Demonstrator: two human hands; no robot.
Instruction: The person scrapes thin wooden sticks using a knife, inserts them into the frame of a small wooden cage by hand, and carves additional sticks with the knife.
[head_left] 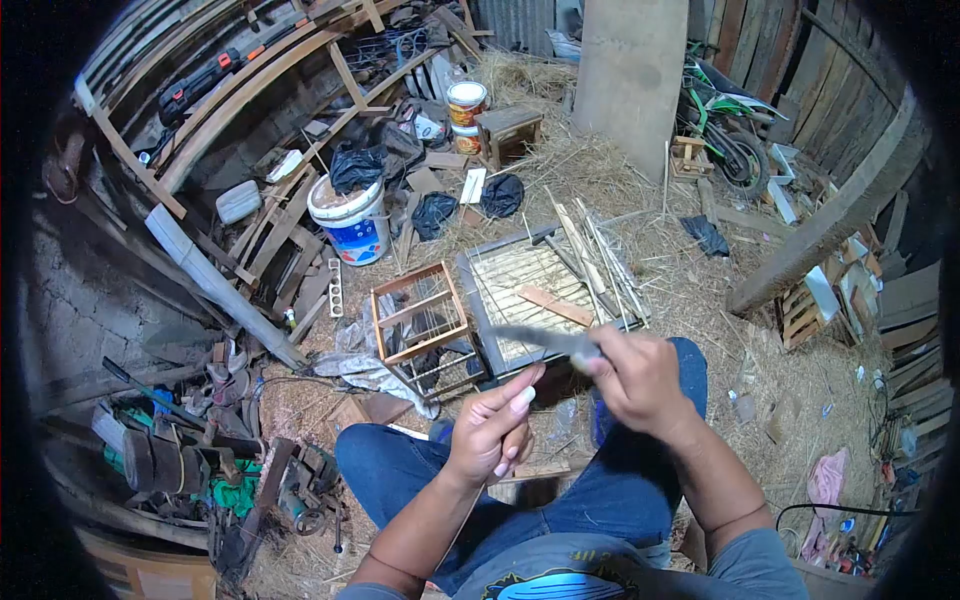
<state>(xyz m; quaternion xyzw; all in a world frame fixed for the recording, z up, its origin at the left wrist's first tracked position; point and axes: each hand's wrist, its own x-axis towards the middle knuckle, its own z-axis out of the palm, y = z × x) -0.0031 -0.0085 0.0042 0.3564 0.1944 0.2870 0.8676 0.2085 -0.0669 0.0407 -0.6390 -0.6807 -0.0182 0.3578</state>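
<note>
My right hand [640, 380] is closed round the handle of a knife [535, 338], whose blade is blurred and points left. Lower and to the left, my left hand [490, 430] pinches a thin stick, which runs down along my forearm. In front of my knees lies a dark-framed panel [470, 290] with light slats; a short wooden piece [556, 304] and long thin strips [600, 250] rest on it. A small wooden frame [458, 290] with crossbars stands at the panel's left side.
A white and blue bucket [350, 235] stands at the upper left. A wooden post [830, 220] leans at the right, near a green motorcycle [735, 150]. Tools and scrap [240, 470] lie at the lower left. Straw covers the floor.
</note>
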